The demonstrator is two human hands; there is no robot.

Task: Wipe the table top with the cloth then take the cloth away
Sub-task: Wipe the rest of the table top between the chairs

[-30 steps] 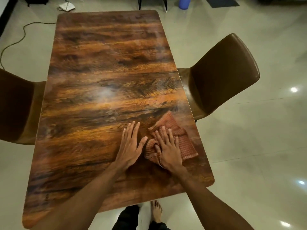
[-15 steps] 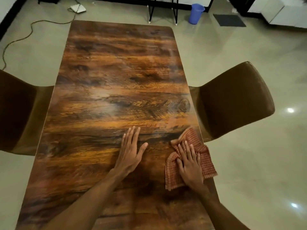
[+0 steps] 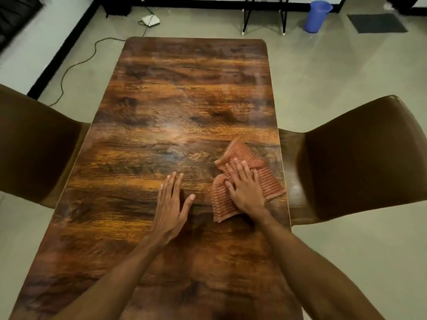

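Woodgrain in dark and amber bands runs across the glossy bench [image 3: 184, 100], which stretches away from us with rounded far corners and a soft glare near its middle. Our right hand [image 3: 245, 188] lies flat on the rumpled orange-red checked cloth [image 3: 242, 153], fingers straight and spread, pressing it to the wood. Our left hand [image 3: 172, 204] rests palm down on the bare wood just beside it, fingers together, thumb out, holding nothing; a narrow strip of wood shows between the two hands.

The cloth sits on the near right part of the bench, its right corner just beside the long edge. A brown chair [image 3: 34, 153] is drawn up to the left edge and another brown chair [image 3: 358, 162] to the right edge, near the cloth. Around us is a pale shiny floor [image 3: 346, 77]. Past the far end stand a blue bucket [image 3: 316, 16], a dark mat [image 3: 376, 23], thin black legs [image 3: 263, 15], a white box [image 3: 150, 19] and a trailing cable [image 3: 76, 63].
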